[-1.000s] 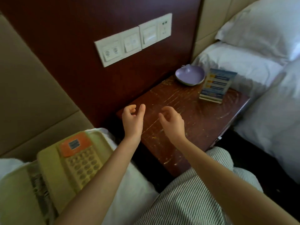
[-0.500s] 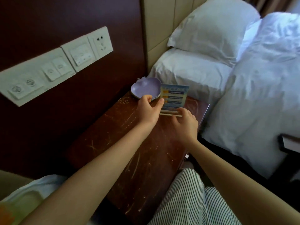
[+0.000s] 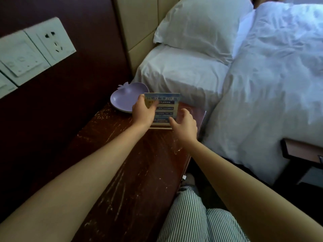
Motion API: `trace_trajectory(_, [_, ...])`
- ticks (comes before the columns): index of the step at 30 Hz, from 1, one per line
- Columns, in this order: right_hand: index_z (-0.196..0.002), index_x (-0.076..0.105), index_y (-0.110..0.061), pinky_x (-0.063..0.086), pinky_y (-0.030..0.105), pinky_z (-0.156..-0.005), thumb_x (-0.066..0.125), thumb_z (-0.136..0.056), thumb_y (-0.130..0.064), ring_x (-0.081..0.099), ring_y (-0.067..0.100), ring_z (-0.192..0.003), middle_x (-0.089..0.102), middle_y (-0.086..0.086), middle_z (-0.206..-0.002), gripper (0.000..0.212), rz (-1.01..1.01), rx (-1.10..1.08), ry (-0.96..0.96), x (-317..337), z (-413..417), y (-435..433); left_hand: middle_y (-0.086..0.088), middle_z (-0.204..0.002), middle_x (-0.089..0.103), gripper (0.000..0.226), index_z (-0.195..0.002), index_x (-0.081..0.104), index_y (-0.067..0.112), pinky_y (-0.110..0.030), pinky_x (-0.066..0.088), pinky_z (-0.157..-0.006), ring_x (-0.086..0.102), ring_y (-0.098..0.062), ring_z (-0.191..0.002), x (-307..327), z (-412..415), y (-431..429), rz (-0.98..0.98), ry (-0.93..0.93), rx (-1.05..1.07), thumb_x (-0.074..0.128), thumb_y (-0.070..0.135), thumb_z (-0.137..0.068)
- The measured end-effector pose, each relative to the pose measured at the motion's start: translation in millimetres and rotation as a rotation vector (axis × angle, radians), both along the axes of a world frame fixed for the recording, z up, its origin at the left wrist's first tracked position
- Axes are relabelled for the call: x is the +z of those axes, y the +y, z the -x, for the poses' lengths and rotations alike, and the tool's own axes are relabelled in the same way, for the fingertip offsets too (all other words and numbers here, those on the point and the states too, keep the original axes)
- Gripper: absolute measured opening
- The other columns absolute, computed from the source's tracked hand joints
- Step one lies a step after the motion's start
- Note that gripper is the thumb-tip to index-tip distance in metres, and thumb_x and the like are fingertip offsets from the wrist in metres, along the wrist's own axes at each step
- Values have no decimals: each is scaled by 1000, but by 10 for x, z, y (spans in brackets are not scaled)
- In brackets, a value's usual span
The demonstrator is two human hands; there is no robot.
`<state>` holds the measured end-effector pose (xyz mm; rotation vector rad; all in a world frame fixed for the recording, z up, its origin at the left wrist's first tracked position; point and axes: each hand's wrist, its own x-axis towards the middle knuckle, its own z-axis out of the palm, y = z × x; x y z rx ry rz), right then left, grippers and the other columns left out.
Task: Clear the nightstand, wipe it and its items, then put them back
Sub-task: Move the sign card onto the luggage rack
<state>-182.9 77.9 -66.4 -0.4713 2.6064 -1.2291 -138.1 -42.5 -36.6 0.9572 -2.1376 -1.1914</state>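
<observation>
Sign card (image 3: 166, 105), pinched by left hand (image 3: 143, 113) (thumb in front), right hand (image 3: 186, 127) spread alongside

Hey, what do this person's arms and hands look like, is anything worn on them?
The left forearm and right forearm are bare to the frame edge, so no sleeves show. The left hand and right hand have no gloves, and no watch, bracelet or ring is visible. The only clothing in view is the trousers, light with thin dark stripes.
</observation>
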Motion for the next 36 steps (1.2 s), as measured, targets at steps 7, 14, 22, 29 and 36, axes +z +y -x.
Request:
trace_trajectory(7, [-141,39,-24,52,43,-89,58,-91,-32,60,16,-103,59,-6,-118,54,169,85,-224,-13,-17,81,0,-83,61,13,-80,53,16,-38,53,-75,62,-21,-84,105,-56,24,-80,32,-124,63,18,-87])
trace_trajectory(14, [-109,42,-28,51,46,-90,63,-87,-38,60,17,-104,60,-5,-114,32,252,52,-256,-7,-216,255,-12,-84,63,23,-70,49,15,-47,56,-74,65,-30,-83,396,-99,369,-349,171,-67,65,16,-86])
trace_trajectory(22, [-95,54,-34,52,43,-89,65,-73,-56,65,10,-94,68,-11,-98,33,405,-23,-199,116,-430,695,-4,-75,61,21,-73,48,14,-36,55,-63,62,-20,-70,699,-272,801,-499,236,-88,63,15,-88])
trace_trajectory(29, [-102,57,-7,57,25,-71,68,-85,-11,68,9,-82,68,5,-98,20,666,-26,-329,241,-649,1157,-1,-72,61,19,-74,50,13,-26,53,-50,60,-12,-60,752,-448,1208,-572,250,-65,61,16,-89])
trace_trajectory(36, [-94,59,-28,57,37,-81,69,-84,-26,69,13,-87,71,-3,-97,15,528,-70,-252,218,-786,1668,-4,-83,61,18,-81,51,14,-35,53,-70,61,-17,-73,655,-575,1539,-643,188,-179,45,14,-98])
